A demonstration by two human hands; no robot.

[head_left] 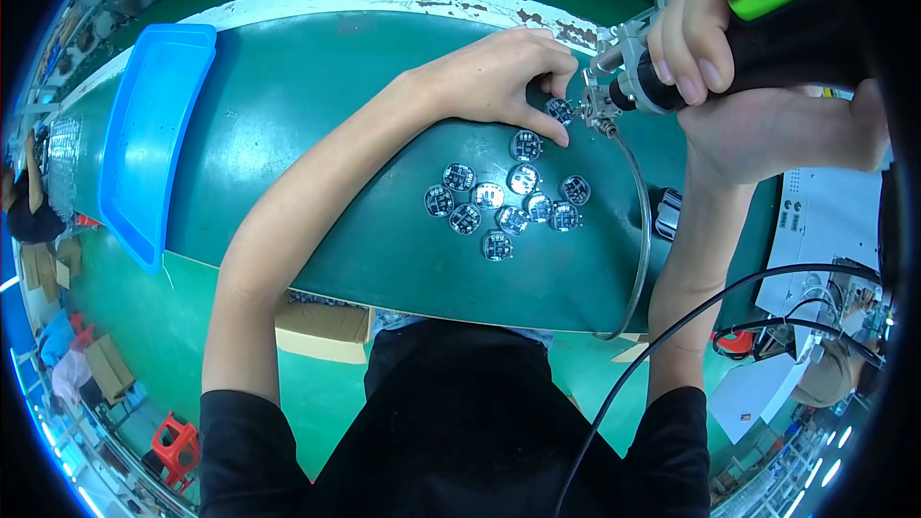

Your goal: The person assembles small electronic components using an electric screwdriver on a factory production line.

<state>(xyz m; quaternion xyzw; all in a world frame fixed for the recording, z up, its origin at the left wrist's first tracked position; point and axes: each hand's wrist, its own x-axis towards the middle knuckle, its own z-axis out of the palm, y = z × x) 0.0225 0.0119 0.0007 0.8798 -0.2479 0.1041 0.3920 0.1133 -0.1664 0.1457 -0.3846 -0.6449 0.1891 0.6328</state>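
Note:
My left hand [494, 77] reaches across the green table, its thumb and fingers closed around a small round circuit module [558, 112]. Close beside that module is the metal valve end [597, 101] of a black-bodied dispensing tool [791, 38] with a bright green part on top. My right hand [698, 34] is wrapped round the black body of this tool. A clear hose [645, 221] curves down from the metal fittings. Several more round circuit modules [488, 196] lie loosely grouped on the table, just below my left hand.
A blue plastic tray [158, 134] rests at the table's left end. Right of the modules stands a dark ribbed knob-like piece [669, 213], then a white equipment box [820, 230]. A black cable [672, 336] crosses near my right forearm. An open cardboard box [323, 326] sits below the front edge.

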